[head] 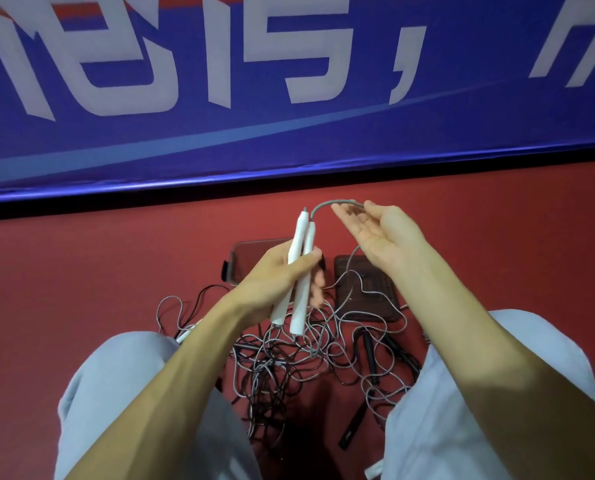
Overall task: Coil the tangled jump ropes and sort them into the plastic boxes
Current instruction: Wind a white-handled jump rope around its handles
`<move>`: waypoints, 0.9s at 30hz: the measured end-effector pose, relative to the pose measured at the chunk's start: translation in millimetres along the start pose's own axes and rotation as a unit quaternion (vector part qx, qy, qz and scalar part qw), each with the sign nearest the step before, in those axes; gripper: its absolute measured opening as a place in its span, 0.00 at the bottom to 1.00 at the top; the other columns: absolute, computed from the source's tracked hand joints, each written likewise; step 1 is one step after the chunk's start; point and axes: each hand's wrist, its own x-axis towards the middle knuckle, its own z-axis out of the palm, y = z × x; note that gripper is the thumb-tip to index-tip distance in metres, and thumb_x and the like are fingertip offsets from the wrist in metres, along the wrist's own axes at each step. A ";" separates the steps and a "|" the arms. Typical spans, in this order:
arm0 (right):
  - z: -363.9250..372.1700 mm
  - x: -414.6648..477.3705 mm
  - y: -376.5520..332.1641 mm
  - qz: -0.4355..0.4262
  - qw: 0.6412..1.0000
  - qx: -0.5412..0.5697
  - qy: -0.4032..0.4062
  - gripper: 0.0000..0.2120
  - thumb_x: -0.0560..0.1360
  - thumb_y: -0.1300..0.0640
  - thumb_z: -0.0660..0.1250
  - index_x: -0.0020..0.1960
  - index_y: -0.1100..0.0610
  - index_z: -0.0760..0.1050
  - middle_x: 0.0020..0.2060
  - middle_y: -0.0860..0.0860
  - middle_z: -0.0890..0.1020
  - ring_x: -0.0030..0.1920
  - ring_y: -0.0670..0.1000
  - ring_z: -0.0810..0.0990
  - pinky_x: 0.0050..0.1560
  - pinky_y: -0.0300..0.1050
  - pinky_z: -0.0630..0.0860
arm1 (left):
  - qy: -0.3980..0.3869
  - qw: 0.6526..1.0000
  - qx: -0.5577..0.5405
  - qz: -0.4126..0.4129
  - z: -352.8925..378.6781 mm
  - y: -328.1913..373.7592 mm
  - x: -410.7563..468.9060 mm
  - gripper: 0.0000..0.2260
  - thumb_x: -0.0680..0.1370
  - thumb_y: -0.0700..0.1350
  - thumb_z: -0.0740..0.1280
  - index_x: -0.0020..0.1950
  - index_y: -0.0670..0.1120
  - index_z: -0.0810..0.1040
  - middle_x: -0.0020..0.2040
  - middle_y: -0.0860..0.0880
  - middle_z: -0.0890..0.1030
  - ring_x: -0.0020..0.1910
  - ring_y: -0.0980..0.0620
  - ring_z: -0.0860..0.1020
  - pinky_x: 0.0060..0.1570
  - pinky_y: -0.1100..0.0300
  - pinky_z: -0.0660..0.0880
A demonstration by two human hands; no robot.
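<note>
My left hand [282, 278] grips two white jump-rope handles [298, 271] side by side, tips pointing up. A grey rope [327, 205] arcs from their top to my right hand [375, 233], which is raised palm-up with straight fingers, the rope lying across the fingertips. Below, between my knees, a tangle of grey and black ropes [306, 355] lies on the red floor, with black handles [369, 344] in it. Two clear plastic boxes [251, 258] [365, 289] sit on the floor behind the tangle, partly hidden by my hands.
A blue banner with large white characters [289, 98] runs along the wall just beyond the boxes. My knees in light trousers [123, 393] flank the tangle. Another black handle [353, 427] lies near my right knee, and a white handle [185, 336] by my left knee.
</note>
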 end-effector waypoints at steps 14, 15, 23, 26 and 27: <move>-4.9 -1.8 17.9 -0.259 0.803 -0.530 -0.090 0.10 0.78 0.56 0.66 0.39 0.55 0.78 0.33 0.49 0.81 0.37 0.46 0.80 0.38 0.43 0.79 | 0.176 0.806 0.547 0.140 -27.3 -4.6 2.5 0.04 0.80 0.46 0.63 0.52 0.48 0.75 0.40 0.50 0.77 0.39 0.42 0.75 0.34 0.54 0.64; -5.2 -0.7 18.7 -0.258 0.798 -0.536 -0.103 0.08 0.78 0.55 0.66 0.40 0.54 0.78 0.37 0.49 0.82 0.41 0.46 0.81 0.43 0.43 0.80 | 0.169 0.796 0.556 0.167 -26.3 -2.5 1.6 0.04 0.80 0.45 0.64 0.53 0.48 0.76 0.41 0.51 0.76 0.40 0.42 0.76 0.34 0.54 0.64; -4.6 -13.3 13.0 -0.068 0.750 -0.632 -0.184 0.26 0.78 0.39 0.60 0.30 0.57 0.71 0.25 0.55 0.75 0.28 0.53 0.80 0.29 0.37 0.71 | 0.146 0.786 0.581 0.154 -28.6 2.3 -0.8 0.04 0.77 0.43 0.65 0.50 0.44 0.75 0.42 0.49 0.72 0.41 0.41 0.76 0.36 0.50 0.70; -4.4 -14.9 15.9 -0.068 0.756 -0.614 -0.217 0.21 0.79 0.48 0.64 0.31 0.56 0.68 0.21 0.50 0.65 0.22 0.49 0.70 0.26 0.38 0.69 | 0.111 0.811 0.563 0.116 -27.0 -2.4 -0.5 0.08 0.78 0.43 0.63 0.40 0.47 0.65 0.37 0.47 0.73 0.36 0.40 0.72 0.34 0.51 0.67; -3.7 -15.7 17.6 -0.078 0.762 -0.605 -0.217 0.17 0.79 0.52 0.65 0.33 0.58 0.70 0.21 0.49 0.64 0.21 0.48 0.67 0.23 0.37 0.65 | 0.100 0.828 0.542 0.107 -26.1 -3.2 -0.1 0.10 0.77 0.43 0.63 0.39 0.48 0.64 0.36 0.46 0.74 0.35 0.39 0.72 0.34 0.49 0.68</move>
